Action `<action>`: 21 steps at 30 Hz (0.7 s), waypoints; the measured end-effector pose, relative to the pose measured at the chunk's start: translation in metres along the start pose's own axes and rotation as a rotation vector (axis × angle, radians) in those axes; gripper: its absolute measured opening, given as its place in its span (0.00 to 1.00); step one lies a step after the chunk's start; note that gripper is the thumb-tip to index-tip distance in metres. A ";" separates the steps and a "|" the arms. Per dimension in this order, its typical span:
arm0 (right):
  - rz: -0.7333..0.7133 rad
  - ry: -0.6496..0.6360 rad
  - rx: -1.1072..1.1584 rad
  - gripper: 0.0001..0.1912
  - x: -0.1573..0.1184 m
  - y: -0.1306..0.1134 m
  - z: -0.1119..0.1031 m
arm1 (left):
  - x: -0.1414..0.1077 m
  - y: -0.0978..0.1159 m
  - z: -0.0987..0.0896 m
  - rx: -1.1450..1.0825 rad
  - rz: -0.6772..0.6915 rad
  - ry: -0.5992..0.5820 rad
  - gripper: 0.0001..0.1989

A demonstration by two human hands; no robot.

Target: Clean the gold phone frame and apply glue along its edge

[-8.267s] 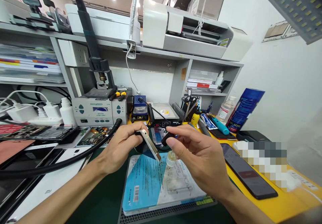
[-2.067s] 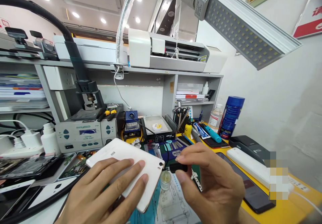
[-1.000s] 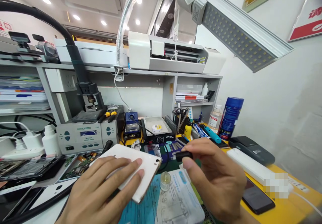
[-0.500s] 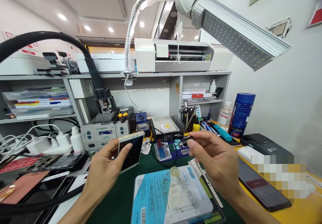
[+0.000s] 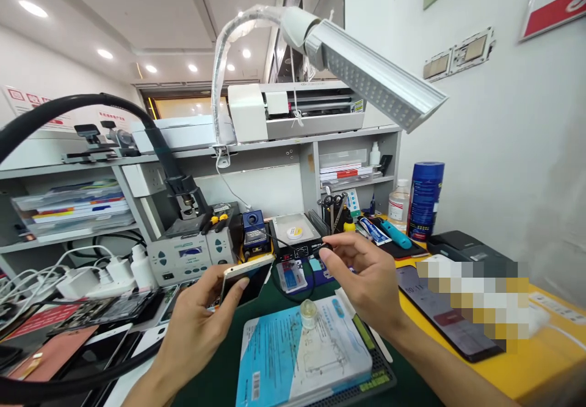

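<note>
A smartphone (image 5: 257,286) with a pale frame and dark screen is tilted up in my left hand (image 5: 196,321), the thumb lying across its face. My right hand (image 5: 364,279) is raised to the right of the phone, apart from it. Its thumb and fingertips pinch a small dark object (image 5: 325,249) whose kind I cannot make out. Between and below the hands, a small clear jar (image 5: 309,315) with yellowish contents stands on a blue-and-white box (image 5: 268,358).
A bendable lamp (image 5: 379,74) arches overhead. Behind stand a grey rework station (image 5: 183,251), a soldering unit (image 5: 254,230) and a heating plate (image 5: 297,230). Phone parts (image 5: 86,297) crowd the left; a black smartphone (image 5: 451,315) lies right. A black cable (image 5: 91,370) crosses the lower left.
The view has swung a little to the right and tilted up. My right hand has come nearer to the phone. The phone stays in my left hand, leaning a bit more.
</note>
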State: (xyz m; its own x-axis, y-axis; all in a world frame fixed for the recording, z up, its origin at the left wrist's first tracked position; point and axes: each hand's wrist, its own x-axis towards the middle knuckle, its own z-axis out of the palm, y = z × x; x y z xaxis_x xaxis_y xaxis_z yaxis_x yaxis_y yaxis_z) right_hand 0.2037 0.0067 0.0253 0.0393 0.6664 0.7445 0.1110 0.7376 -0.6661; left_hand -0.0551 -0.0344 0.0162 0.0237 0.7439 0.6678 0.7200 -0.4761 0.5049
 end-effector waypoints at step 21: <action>-0.027 0.029 -0.025 0.07 0.004 0.005 -0.003 | 0.001 -0.030 0.021 0.054 0.468 -0.221 0.11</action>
State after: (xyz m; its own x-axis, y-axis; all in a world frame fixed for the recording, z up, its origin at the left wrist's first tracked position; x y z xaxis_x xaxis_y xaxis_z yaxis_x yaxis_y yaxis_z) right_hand 0.2072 0.0125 0.0254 0.0644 0.6428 0.7633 0.1377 0.7518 -0.6448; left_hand -0.0621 -0.0090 -0.0100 0.4933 0.5412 0.6810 0.6318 -0.7611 0.1472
